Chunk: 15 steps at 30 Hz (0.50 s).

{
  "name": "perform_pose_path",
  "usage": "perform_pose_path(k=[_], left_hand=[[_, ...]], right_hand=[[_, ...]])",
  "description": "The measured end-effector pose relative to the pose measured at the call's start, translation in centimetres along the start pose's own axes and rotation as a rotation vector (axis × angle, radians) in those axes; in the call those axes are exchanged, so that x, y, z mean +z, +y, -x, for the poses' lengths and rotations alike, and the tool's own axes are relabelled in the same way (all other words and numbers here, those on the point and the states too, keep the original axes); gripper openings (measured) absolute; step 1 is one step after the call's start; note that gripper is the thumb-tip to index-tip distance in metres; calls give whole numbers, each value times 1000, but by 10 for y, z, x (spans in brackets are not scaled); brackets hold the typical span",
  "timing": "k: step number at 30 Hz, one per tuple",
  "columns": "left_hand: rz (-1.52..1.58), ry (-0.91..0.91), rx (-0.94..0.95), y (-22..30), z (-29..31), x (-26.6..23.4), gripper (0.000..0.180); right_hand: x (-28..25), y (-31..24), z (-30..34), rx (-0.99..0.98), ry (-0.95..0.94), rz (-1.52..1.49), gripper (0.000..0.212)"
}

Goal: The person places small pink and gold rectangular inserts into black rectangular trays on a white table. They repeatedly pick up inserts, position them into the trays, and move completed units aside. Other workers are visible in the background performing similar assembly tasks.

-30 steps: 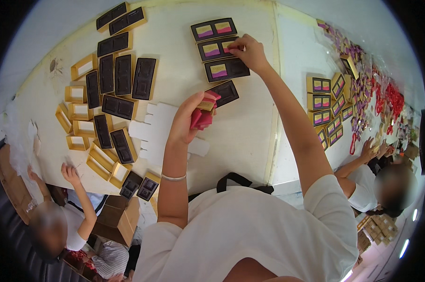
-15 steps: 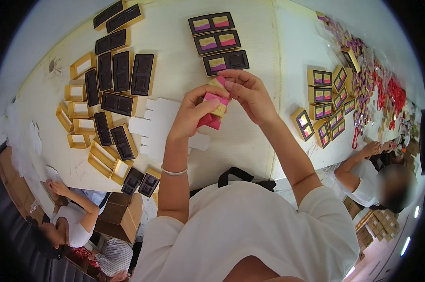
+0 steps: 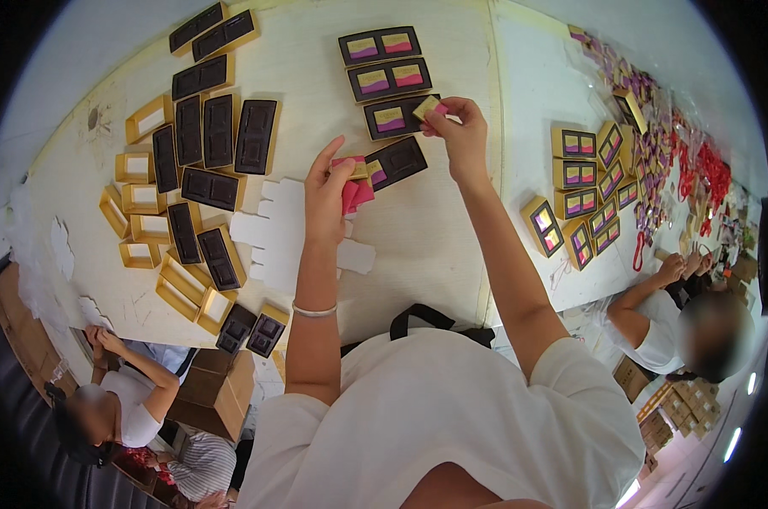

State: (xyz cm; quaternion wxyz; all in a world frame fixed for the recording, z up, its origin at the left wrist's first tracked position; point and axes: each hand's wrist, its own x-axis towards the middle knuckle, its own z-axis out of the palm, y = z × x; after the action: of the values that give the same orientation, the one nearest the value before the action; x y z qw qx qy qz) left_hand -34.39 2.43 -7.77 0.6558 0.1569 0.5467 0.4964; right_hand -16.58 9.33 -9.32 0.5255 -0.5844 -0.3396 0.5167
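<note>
Several small pink-and-gold packets (image 3: 358, 197) are pinched in a stack by my left hand (image 3: 326, 199). Between the fingertips of my right hand (image 3: 462, 136) is a single pink-and-gold packet (image 3: 427, 108), tilted over the right slot of a gold box with a black two-slot tray (image 3: 403, 117). That tray's left slot holds a purple-and-gold packet (image 3: 389, 120). Just below lies another black-tray box (image 3: 401, 163), partly behind my left hand, with a purple-and-gold packet showing at its left end. Two boxes (image 3: 389, 80) beyond have both slots filled.
Black-tray boxes (image 3: 218, 127) and open gold box frames (image 3: 149, 229) cover the left side. Flat white card pieces (image 3: 274, 233) lie by my left forearm. Filled boxes (image 3: 580, 174), loose packets and red ribbons (image 3: 713, 174) are at right. Co-workers sit on both sides.
My hands have parted. The right one has moved away and to the right with one packet, to the third box. The left has drawn back slightly, uncovering a fourth box.
</note>
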Motion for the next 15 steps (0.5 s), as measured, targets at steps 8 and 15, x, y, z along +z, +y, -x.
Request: perform_pose_path(k=[8,15], left_hand=[[-372,-31,57,18,-17,-7,48],[-948,-114,32,20,8,-12,51]], right_hand=[[9,9,5,-238,120,1032,35],[-9,9,1,-760,-87,1159,40]])
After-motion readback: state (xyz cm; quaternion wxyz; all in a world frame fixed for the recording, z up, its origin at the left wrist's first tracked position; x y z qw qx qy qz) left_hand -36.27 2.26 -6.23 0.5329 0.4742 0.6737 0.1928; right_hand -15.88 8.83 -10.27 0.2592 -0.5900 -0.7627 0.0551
